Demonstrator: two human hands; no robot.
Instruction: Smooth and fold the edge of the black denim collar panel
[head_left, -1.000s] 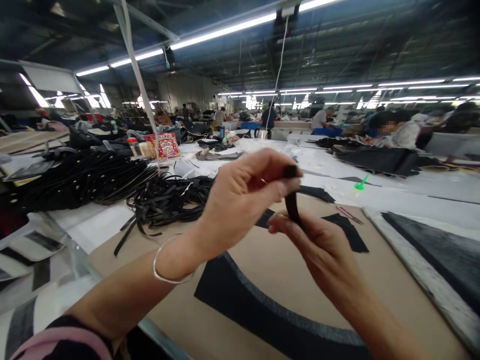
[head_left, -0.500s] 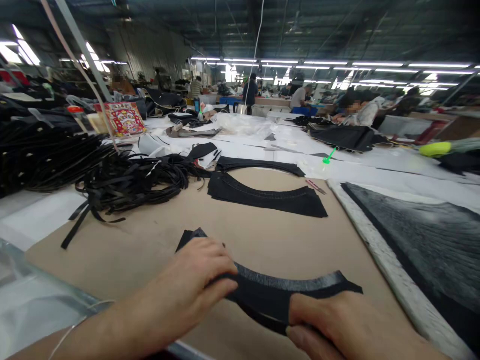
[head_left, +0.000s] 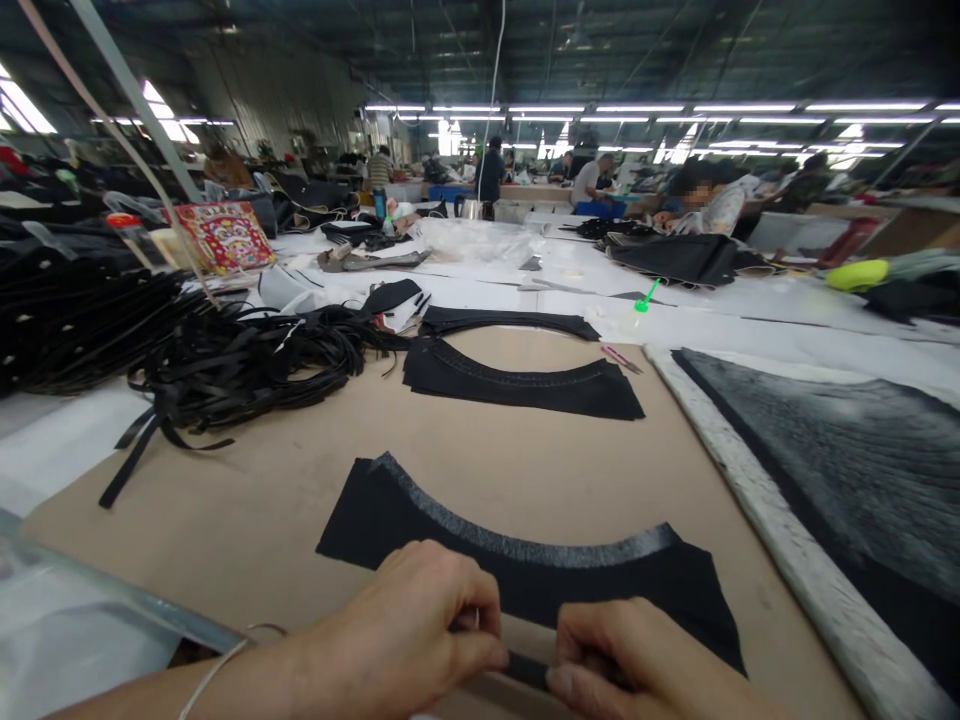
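Observation:
A curved black fabric piece lies flat on the brown board, a shiny grey band running along its concave upper edge. In front of its lower edge, my left hand is closed with thumb and fingers pinched on a narrow black strip. The short length that shows spans the gap to my right hand, whose fingers are also curled shut on it. The strip's ends are hidden by my hands. Farther back rest several stacked black curved pieces with stitching along the curve.
Tangled black straps lie at the left, beside a heap of black pieces. Small red-handled snips rest behind the stack. A pale slab bearing a dark, streaked sheet borders the right. Co-workers sit and stand farther back.
My left hand has left the curved piece's upper left part and come down to the strip. My right hand has shifted slightly left. The curved piece now lies more fully uncovered.

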